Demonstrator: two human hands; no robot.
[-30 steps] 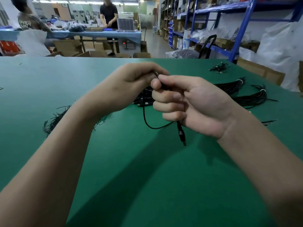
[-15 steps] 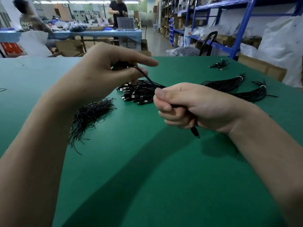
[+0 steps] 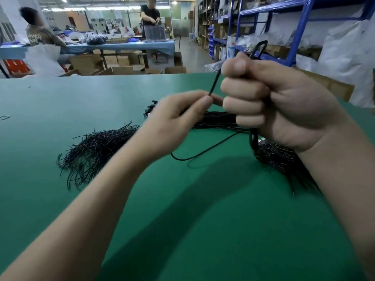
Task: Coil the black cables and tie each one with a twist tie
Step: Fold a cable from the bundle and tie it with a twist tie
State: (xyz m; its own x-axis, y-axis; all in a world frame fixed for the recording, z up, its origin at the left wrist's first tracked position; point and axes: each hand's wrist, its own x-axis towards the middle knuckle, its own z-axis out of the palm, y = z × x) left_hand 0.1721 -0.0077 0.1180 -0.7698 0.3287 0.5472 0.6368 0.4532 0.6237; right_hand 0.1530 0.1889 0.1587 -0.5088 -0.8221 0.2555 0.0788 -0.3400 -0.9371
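Observation:
My right hand (image 3: 278,102) is raised in a fist around a black cable (image 3: 214,83), whose loop sticks out above the fist and whose end hangs below it. My left hand (image 3: 178,118) pinches the same cable between thumb and fingers just left of the fist. A slack loop of it (image 3: 194,157) droops onto the green table (image 3: 182,220). A pile of black twist ties (image 3: 95,149) lies to the left. A heap of loose black cables (image 3: 215,120) lies behind my hands.
More black cables (image 3: 284,161) lie under my right wrist. Two people work at a blue table (image 3: 121,45) far behind. Blue shelving (image 3: 300,31) and white bags stand at the right, and cardboard boxes (image 3: 121,69) stand beyond the table's far edge.
My right hand rose with the cable held upright in its fist. My left hand dropped from its higher position and came in close, pinching the cable beside the fist.

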